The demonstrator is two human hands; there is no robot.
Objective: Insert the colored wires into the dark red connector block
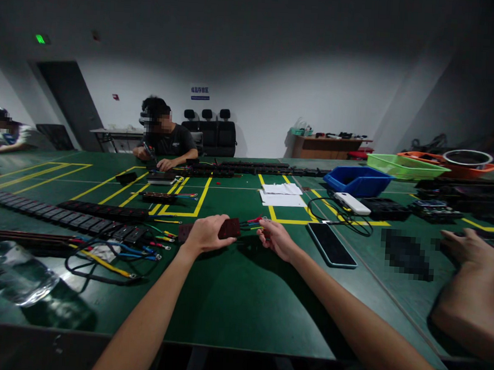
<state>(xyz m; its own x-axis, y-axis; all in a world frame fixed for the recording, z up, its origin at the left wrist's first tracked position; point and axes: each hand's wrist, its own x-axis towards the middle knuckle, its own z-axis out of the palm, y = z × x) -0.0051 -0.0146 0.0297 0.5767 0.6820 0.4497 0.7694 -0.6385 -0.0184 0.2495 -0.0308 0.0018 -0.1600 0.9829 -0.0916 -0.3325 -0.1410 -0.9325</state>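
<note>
My left hand is wrapped round a dark reddish-brown strip, blocky like a cable chain, lying low over the green table. Its left part shows beyond my knuckles. Coloured wires, red, blue, yellow and green, come out of the strip's right end. My right hand has its fingers closed at the ends of these wires. To the left, more wires with ring terminals stick out from black cable chains.
A water bottle lies at the front left. Right of my hands are a phone, a white power bank with a cable, and papers. Blue and green bins stand behind. A co-worker's arm reaches in at right; another person works opposite.
</note>
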